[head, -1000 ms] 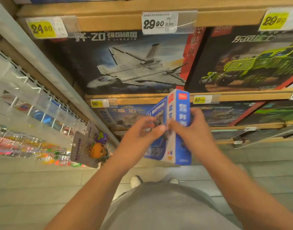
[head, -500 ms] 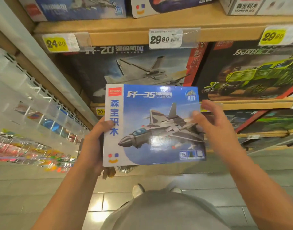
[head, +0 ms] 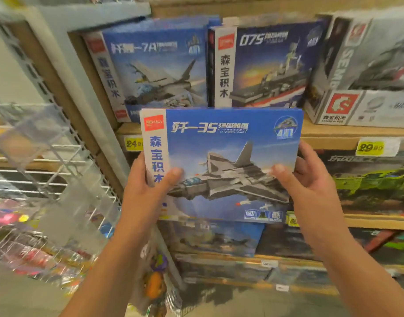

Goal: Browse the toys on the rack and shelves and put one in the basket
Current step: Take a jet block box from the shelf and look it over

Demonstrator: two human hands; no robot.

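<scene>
A blue toy box [head: 221, 154] with a grey fighter jet printed on its front is held upright before the shelves, front facing me. My left hand [head: 146, 191] grips its left edge, thumb across the front. At the right edge my right hand [head: 308, 181] holds it the same way, thumb on the picture. No basket is in view.
Wooden shelves [head: 347, 133] hold more boxed building sets: a blue jet box [head: 155, 69], a ship box [head: 262, 65], a white box [head: 368, 72] and a green vehicle box [head: 375, 181]. A wire rack [head: 47, 179] with small packaged toys stands at the left. Yellow price tags [head: 370, 147] line the shelf edges.
The box went from edge-on to front-facing, and both hands have lifted it higher. My view has tilted up, and the upper shelf's boxes have come into view.
</scene>
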